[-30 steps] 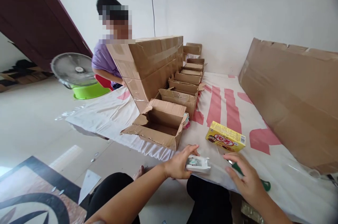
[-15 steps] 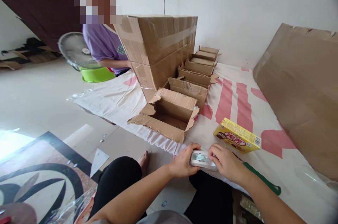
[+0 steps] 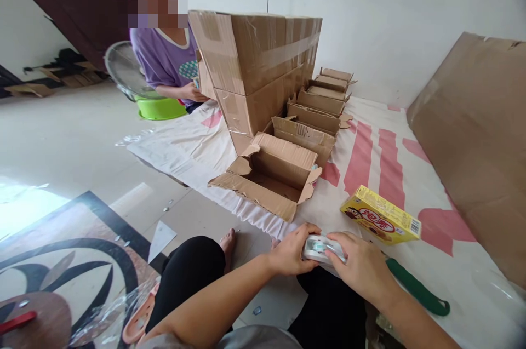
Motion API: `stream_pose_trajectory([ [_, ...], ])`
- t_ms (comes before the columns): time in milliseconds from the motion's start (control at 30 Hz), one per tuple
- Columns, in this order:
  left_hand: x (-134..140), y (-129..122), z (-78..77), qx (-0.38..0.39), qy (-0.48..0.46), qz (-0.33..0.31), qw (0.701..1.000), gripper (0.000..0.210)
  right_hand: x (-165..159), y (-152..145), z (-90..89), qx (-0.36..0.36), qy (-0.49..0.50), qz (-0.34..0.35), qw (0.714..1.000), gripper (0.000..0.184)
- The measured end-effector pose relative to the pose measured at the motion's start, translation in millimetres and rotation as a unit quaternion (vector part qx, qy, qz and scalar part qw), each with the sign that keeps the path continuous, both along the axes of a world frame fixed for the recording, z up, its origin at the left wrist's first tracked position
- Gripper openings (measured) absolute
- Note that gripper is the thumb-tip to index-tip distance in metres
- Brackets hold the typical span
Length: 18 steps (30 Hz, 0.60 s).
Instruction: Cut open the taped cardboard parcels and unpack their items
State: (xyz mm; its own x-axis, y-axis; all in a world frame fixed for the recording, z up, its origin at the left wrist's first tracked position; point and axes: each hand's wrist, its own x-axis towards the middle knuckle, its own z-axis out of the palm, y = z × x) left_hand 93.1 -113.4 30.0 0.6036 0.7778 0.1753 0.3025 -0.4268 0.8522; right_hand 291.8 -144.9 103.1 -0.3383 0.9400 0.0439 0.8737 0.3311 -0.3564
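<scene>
Just over my lap, at the table's front edge, both hands meet at a small white oval piece (image 3: 315,256) with a clear, pale-teal middle. I cannot make out its exact kind. My left hand (image 3: 292,250) is closed round its left end, thumb below and fingers above. My right hand (image 3: 361,262) grips the right end, its fingertips bent over the top and the thumb against the middle. To the right of this hand lies a green handle (image 3: 417,286), whose far end is partly hidden. Behind the hand stands a yellow printed box (image 3: 380,215).
An open cardboard box (image 3: 263,195) sits at the near table edge, with several open boxes behind it. Taped cartons (image 3: 267,58) are stacked on their left. A co-worker (image 3: 168,67) is beyond them. A large cardboard sheet (image 3: 472,141) leans at right.
My right fingers have moved further over the top of the white piece. The view has swung slightly left. The co-worker's hand now shows beside the cartons with something small.
</scene>
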Motion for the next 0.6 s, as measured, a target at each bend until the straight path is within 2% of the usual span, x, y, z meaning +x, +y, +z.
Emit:
stream_pose_trajectory([
  [100,0.1,0.6,-0.8,0.008,-0.010,-0.003,1.000,0.064,-3.0,-1.1,-6.6,0.003,-0.035,0.028,0.999,0.030],
  [167,0.0,0.8,-0.9,0.008,-0.012,-0.005,1.000,0.064,-3.3,-2.5,-12.1,0.018,-0.043,0.043,0.998,0.024],
  [267,-0.6,0.7,-0.1,0.010,-0.015,-0.003,1.000,0.064,-0.4,-3.1,-19.2,0.039,-0.002,0.055,0.998,0.015],
  [400,-1.6,0.9,-0.9,0.032,-0.038,-0.011,0.999,0.059,5.4,1.0,-24.4,0.051,0.077,0.082,0.992,0.013],
  [500,-1.5,0.1,-5.4,0.054,-0.066,-0.016,0.996,0.056,7.5,3.5,-24.6,0.062,0.090,0.095,0.989,0.014],
  [600,-1.0,-2.7,-11.0,0.094,-0.105,-0.013,0.990,0.054,7.7,0.3,-24.2,0.119,0.073,0.147,0.979,0.013],
])
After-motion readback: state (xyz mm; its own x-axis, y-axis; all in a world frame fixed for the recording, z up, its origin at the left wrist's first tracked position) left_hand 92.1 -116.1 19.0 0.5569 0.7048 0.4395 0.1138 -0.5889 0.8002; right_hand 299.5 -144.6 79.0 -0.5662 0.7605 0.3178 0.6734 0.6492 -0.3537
